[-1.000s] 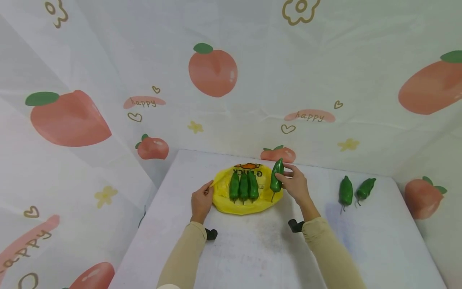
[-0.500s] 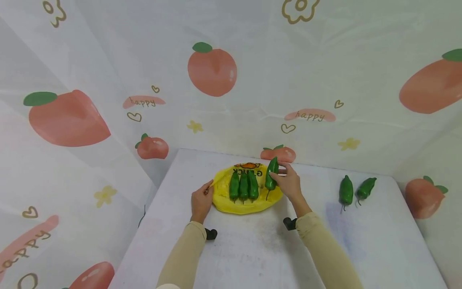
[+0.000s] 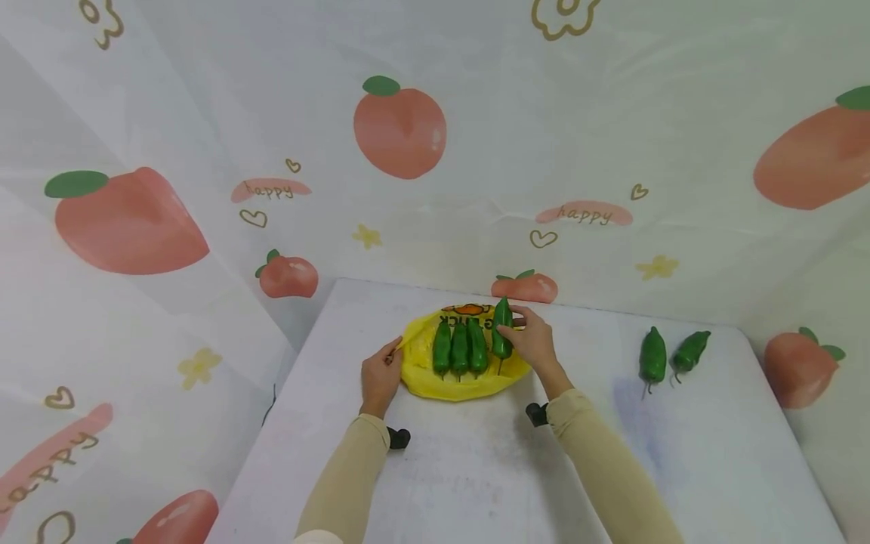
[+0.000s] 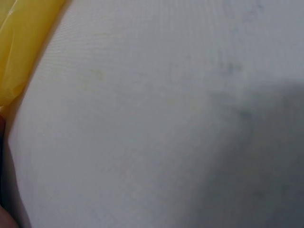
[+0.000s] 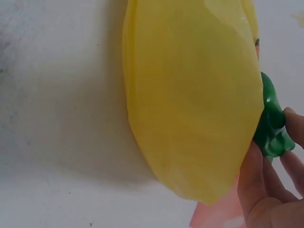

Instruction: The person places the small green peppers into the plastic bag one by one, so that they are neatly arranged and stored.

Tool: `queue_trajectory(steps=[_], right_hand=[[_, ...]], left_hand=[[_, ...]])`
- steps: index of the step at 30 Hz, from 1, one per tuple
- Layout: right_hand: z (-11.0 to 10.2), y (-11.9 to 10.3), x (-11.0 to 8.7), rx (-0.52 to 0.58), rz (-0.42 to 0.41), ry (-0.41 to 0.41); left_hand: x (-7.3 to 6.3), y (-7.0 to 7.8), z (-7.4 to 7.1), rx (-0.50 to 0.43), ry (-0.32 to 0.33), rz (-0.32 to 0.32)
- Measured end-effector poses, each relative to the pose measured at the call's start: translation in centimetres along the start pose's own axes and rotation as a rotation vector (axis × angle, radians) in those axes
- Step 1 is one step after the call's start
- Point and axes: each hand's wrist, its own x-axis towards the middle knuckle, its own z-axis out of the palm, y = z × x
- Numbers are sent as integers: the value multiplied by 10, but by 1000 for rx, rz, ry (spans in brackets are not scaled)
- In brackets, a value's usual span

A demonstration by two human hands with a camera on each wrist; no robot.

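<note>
My right hand (image 3: 535,343) pinches a green pepper (image 3: 502,332) between thumb and fingers, tip up and stem down, at the right part of a yellow plastic bag (image 3: 448,388). Inside the bag's open mouth three green peppers (image 3: 460,349) lie side by side, stems toward me. At the bag's left edge, my left hand (image 3: 381,381) pinches the rim. In the right wrist view the bag's outer wall (image 5: 194,99) partly hides the held pepper (image 5: 270,114). Only a sliver of the left fingers shows in the left wrist view, beside the bag (image 4: 23,47).
Two more green peppers, one upright (image 3: 653,358) and one slanted (image 3: 691,352), lie on the right of the white table (image 3: 462,483). A white cloth (image 3: 469,234) printed with peaches hangs behind and at the sides.
My right hand has moved left with the pepper, bringing it over the bag and close to the three peppers. The left hand stays at the bag's rim.
</note>
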Motion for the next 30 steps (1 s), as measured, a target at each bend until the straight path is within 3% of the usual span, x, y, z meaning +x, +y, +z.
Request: queue_trajectory(steps=[9,13,30], right_hand=[[9,2,-1,-19,24,-27],[13,4,-1,-76,22,-24],[23,-8,0,-171,34,-94]], left_hand=[[0,4,-2,-6,3,15],[0,4,-2,-14,5,22],[-2,5,-2,-7,11,-3]])
